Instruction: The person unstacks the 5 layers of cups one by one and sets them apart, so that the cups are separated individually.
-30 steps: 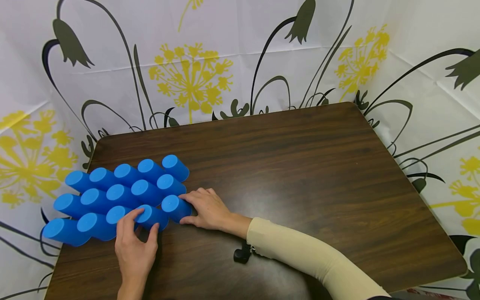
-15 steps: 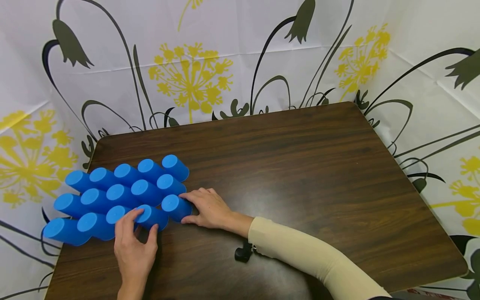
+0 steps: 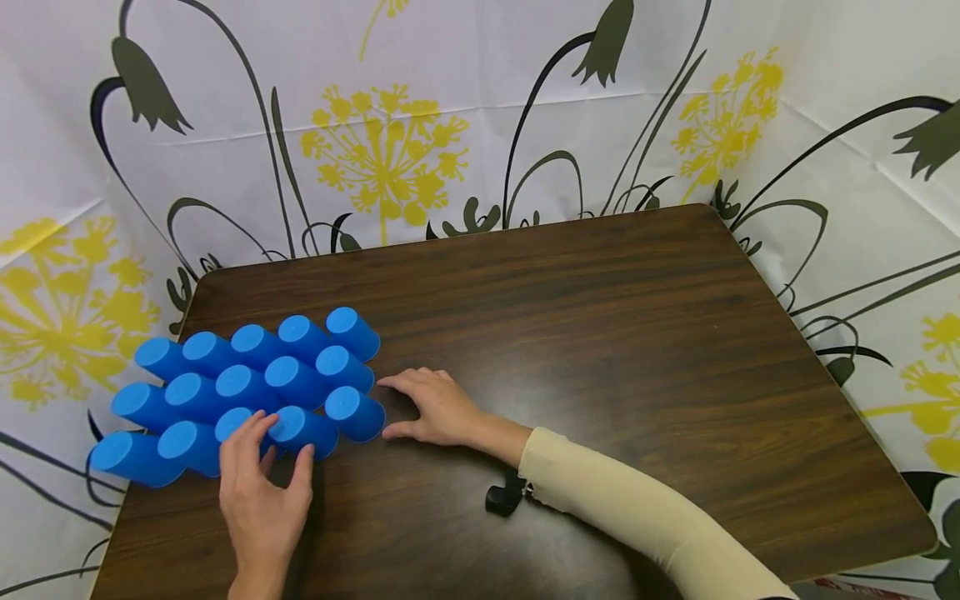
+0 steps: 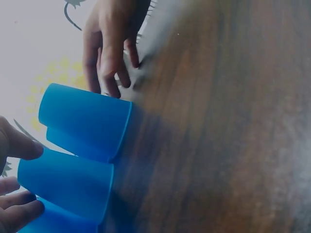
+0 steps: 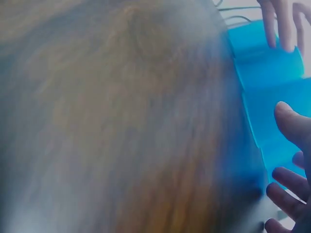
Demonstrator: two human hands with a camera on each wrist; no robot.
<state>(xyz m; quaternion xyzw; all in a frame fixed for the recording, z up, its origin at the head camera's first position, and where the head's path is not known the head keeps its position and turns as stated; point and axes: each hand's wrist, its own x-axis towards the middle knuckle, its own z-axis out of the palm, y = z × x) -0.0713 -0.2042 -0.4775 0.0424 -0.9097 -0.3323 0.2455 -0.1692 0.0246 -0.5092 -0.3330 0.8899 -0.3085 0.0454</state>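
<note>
Blue plastic cups stand upside down in three close rows at the table's left. My left hand is at the front row, its fingertips over the third cup and beside the fourth cup, thumb spread apart; it grips neither. In the left wrist view the thumb lies near a cup's upper end; whether it touches cannot be told. My right hand is just right of the front row's end cup, fingers and thumb spread, with a small gap between hand and cup.
The brown wood-grain table extends to the right of the cups. A flower-patterned white curtain hangs behind and along both sides. A small black device is attached at the right wrist, beside the beige sleeve.
My right hand has let go of the end cup and moved right. My left hand has drawn slightly left, away from the fourth cup. The cups keep their places in the rows.
</note>
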